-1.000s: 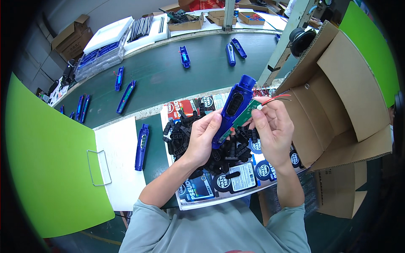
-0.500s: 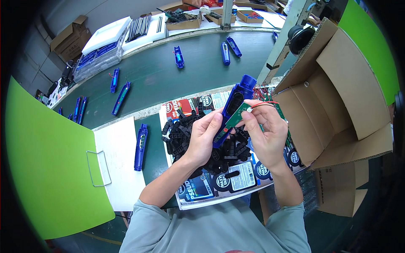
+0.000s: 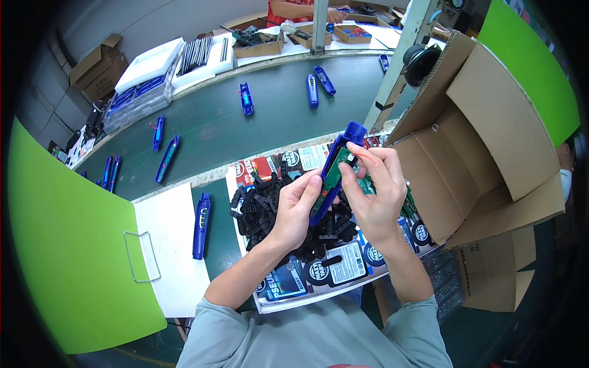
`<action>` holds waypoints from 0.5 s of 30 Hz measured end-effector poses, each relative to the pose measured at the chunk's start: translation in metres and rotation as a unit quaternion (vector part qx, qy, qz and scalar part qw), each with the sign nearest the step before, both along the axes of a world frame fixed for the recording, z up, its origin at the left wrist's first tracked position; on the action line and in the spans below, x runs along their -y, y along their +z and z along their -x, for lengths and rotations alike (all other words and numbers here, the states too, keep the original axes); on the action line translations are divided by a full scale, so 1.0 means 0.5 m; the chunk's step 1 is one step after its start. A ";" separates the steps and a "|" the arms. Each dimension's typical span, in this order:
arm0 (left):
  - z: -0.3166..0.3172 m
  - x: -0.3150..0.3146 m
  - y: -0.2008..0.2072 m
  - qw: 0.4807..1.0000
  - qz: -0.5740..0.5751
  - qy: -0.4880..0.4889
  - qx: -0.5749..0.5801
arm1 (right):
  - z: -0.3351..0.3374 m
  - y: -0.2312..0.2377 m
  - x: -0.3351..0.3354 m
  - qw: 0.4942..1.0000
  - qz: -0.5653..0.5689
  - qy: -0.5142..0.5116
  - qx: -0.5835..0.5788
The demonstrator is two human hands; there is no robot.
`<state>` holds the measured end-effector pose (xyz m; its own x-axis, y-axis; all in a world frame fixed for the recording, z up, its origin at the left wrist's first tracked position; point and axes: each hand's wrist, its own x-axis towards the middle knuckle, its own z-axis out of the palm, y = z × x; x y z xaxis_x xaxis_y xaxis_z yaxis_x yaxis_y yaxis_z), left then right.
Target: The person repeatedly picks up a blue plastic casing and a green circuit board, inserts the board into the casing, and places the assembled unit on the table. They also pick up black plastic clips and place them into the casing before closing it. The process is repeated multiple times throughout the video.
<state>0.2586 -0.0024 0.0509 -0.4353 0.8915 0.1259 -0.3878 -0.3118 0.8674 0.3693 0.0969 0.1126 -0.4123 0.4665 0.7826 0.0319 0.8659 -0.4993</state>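
My left hand (image 3: 299,205) is closed around the lower part of a long blue plastic housing (image 3: 354,131), held tilted above the work surface. A narrow green circuit board (image 3: 333,176) lies along the open side of the housing. At the board's upper end, my right hand (image 3: 377,193) pinches with thumb and fingers, and a thin red wire (image 3: 366,156) runs over those fingers. Under my hands spreads a pile of small black plastic parts (image 3: 259,210) on a printed sheet (image 3: 288,285). Left of the pile lies another blue housing (image 3: 200,227).
An open cardboard box (image 3: 451,162) stands at right, near more green boards (image 3: 410,203). Beyond, a green conveyor belt (image 3: 208,129) carries several blue housings (image 3: 246,98). A white paper (image 3: 169,245) and green panel (image 3: 67,245) are at left. Another person's arm (image 3: 294,8) shows at the back.
The circuit board, tilted out of the housing before, now lies more in line with it. Both hands have shifted slightly. Things on the belt appear further left and lower in view.
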 end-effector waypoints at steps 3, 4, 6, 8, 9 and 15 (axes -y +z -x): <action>-0.008 0.000 0.008 1.000 -0.002 0.006 -0.010 | 0.004 -0.008 -0.006 0.999 0.025 -0.018 -0.011; -0.010 0.001 0.010 1.000 0.004 0.009 -0.004 | 0.005 -0.013 -0.011 1.000 0.012 -0.018 -0.012; -0.015 -0.001 0.008 0.999 0.012 0.030 -0.037 | 0.009 -0.027 -0.013 0.994 0.109 -0.005 -0.031; -0.024 -0.005 0.012 0.997 0.028 0.060 -0.045 | 0.019 -0.029 -0.013 0.985 0.161 0.003 -0.060; -0.025 -0.005 0.012 0.996 0.030 0.069 -0.052 | 0.020 -0.024 -0.013 0.978 0.201 0.021 -0.052; -0.016 -0.004 0.007 0.990 0.041 0.102 -0.089 | 0.039 -0.027 -0.022 0.940 0.326 0.097 -0.037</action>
